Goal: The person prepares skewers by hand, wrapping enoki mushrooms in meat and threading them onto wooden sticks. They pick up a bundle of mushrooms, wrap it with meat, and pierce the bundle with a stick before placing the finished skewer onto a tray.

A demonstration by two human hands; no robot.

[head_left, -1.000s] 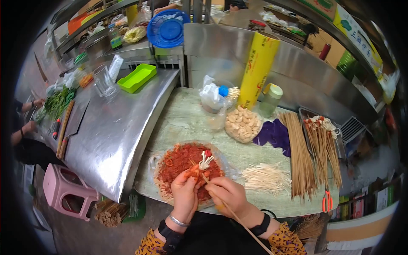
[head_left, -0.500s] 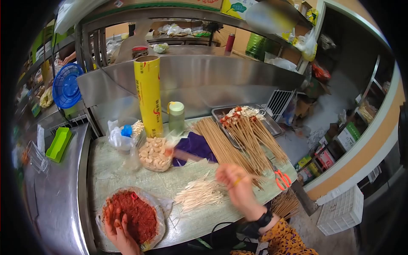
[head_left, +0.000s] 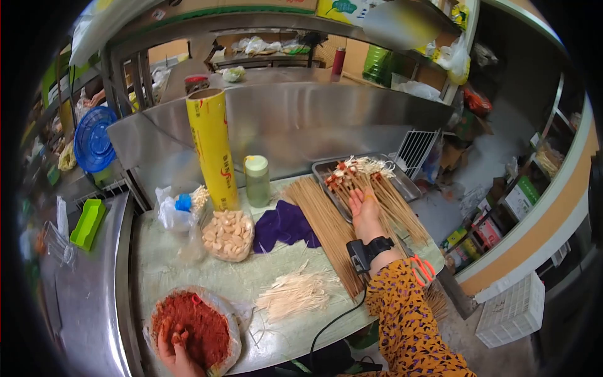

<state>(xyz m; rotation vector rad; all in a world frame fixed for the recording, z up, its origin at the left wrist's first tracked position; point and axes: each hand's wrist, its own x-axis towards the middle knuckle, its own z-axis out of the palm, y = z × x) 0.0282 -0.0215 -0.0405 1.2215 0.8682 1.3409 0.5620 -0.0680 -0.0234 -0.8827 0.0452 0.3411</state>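
Moved R hand (head_left: 365, 213) from near white strips (head_left: 294, 292) to topped sticks (head_left: 397, 206) on tray (head_left: 411, 190), prob. adding 1 more, w/ L hand (head_left: 176, 354) bent in red sauce (head_left: 206, 330), can't tell either grip.

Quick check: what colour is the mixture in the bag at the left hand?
Deep red; the mixture shows best in the head view.

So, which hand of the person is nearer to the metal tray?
Right: the right hand is at the loaded skewers lying across the metal tray; the left hand is farther away, at the red paste.
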